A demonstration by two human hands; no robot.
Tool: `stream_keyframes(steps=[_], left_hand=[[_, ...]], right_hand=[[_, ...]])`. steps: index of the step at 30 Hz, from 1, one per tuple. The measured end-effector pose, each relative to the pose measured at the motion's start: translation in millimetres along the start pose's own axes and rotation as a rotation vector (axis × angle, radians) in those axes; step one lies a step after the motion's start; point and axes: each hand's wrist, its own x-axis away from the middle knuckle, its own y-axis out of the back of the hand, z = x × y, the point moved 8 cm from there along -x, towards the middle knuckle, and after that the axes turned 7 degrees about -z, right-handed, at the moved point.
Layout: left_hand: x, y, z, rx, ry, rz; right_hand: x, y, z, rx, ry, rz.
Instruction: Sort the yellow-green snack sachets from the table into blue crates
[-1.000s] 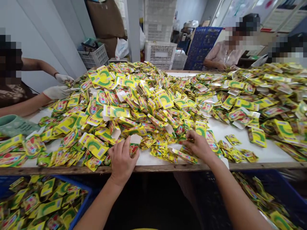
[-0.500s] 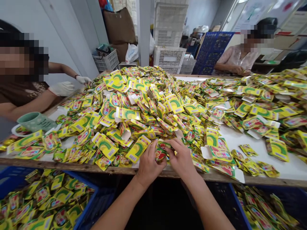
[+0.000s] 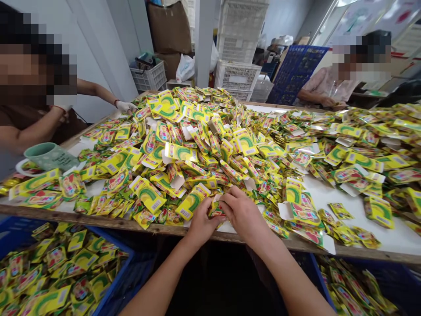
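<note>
Between my hands, at the near edge of the table, is a small yellow-green carton [image 3: 216, 210] with red print, mostly covered by fingers. My left hand [image 3: 201, 224] is closed round its left side, thumb along the near face. My right hand [image 3: 242, 215] is closed over the right end, fingers bent at the carton's top. Just beyond them rises a heap of similar cartons [image 3: 180, 152], some with white end flaps open. Right of my right hand lie an open-flapped carton [image 3: 304, 213] and several small shiny sachets [image 3: 340, 210].
Blue crates [image 3: 130, 259] of cartons stand below the table edge [image 3: 108, 219]. A green mug [image 3: 49, 157] is at the left. Two people sit across; one's gloved hand [image 3: 126, 106] touches the heap's far left. White crates [image 3: 237, 79] are stacked behind.
My right hand's fingers have moved over the top of the carton and cover more of it. The left co-worker's nearer hand has drawn back toward the body. The view has shifted slightly.
</note>
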Motion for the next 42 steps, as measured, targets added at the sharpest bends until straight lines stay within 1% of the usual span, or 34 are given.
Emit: stream_keyframes(steps=[2,4,6,9,11,13,14,15,18,19,20,21,23,24,26,29,31,32,33,34,36,37,38,39,40,41,42], left_hand=[[-1.4,2.0,5.2,0.050,0.043,0.001],[-1.9,0.5,8.0,0.139,0.075,0.038],[-0.9,-2.2,7.8,0.220,0.089,0.088],[2.5,-1.7,5.5,0.271,0.085,0.112],[5.6,-0.2,4.0,0.289,0.078,0.125],[8.4,2.1,3.0,0.298,0.077,0.141],[9.4,4.0,2.8,0.301,0.080,0.142],[10.1,5.9,2.9,0.306,0.089,0.144],[12.0,8.4,3.1,0.349,0.123,0.175],[12.4,8.2,2.1,0.365,0.119,0.191],[12.6,8.1,0.8,0.375,0.105,0.202],[12.6,8.2,-0.3,0.377,0.088,0.202],[12.4,8.7,-0.3,0.371,0.067,0.187],[12.3,9.0,0.9,0.368,0.068,0.174],[12.2,9.3,4.3,0.360,0.085,0.151],[12.4,9.2,7.0,0.352,0.099,0.155],[12.5,10.7,6.9,0.358,0.099,0.159],[12.8,11.8,6.4,0.363,0.098,0.161],[13.3,12.9,5.8,0.364,0.102,0.164],[14.1,14.0,5.1,0.364,0.110,0.168],[16.0,16.8,3.1,0.355,0.133,0.169],[16.8,18.4,1.7,0.348,0.146,0.169],[17.4,19.7,0.1,0.344,0.159,0.172],[17.7,20.4,-1.8,0.341,0.172,0.186],[17.6,20.5,-3.4,0.337,0.187,0.207],[16.9,21.3,-4.5,0.333,0.202,0.219],[15.3,23.4,-5.0,0.330,0.213,0.212]], right_hand=[[0.6,2.7,-0.2,0.025,-0.013,-0.076],[2.1,7.1,-1.9,0.018,-0.026,-0.147],[2.7,7.9,-1.0,0.042,-0.001,-0.142],[1.0,2.6,7.6,0.197,0.106,0.001],[-0.7,-0.4,16.0,0.253,0.191,0.106],[-1.5,-2.5,25.0,0.206,0.266,0.191],[-2.1,-2.4,28.1,0.156,0.280,0.207],[-3.4,-1.3,28.8,0.103,0.266,0.195],[-7.0,3.6,18.4,0.012,0.111,0.060],[-6.7,3.6,15.9,0.007,0.085,0.026],[-5.6,2.2,16.6,0.007,0.100,0.014],[-4.0,-0.1,20.1,0.004,0.150,0.027],[0.1,-3.2,28.4,-0.046,0.260,0.078],[1.3,-2.4,30.0,-0.087,0.279,0.091],[1.8,3.2,27.1,-0.152,0.250,0.059],[5.7,5.8,21.6,-0.115,0.226,-0.010],[12.3,-3.2,20.4,-0.108,0.240,0.034],[16.1,-7.6,19.0,-0.138,0.233,0.055],[19.2,-9.5,15.8,-0.195,0.202,0.046],[21.7,-9.0,9.9,-0.272,0.139,0.005],[27.6,-5.5,-10.1,-0.477,-0.079,-0.153],[32.0,-8.9,-21.2,-0.607,-0.213,-0.203],[36.7,-17.8,-30.1,-0.745,-0.347,-0.205],[40.9,-30.9,-35.1,-0.880,-0.467,-0.161],[44.0,-44.3,-36.1,-0.997,-0.559,-0.097],[45.4,-55.1,-34.8,-1.083,-0.617,-0.042],[44.6,-60.8,-33.3,-1.126,-0.635,-0.025]])
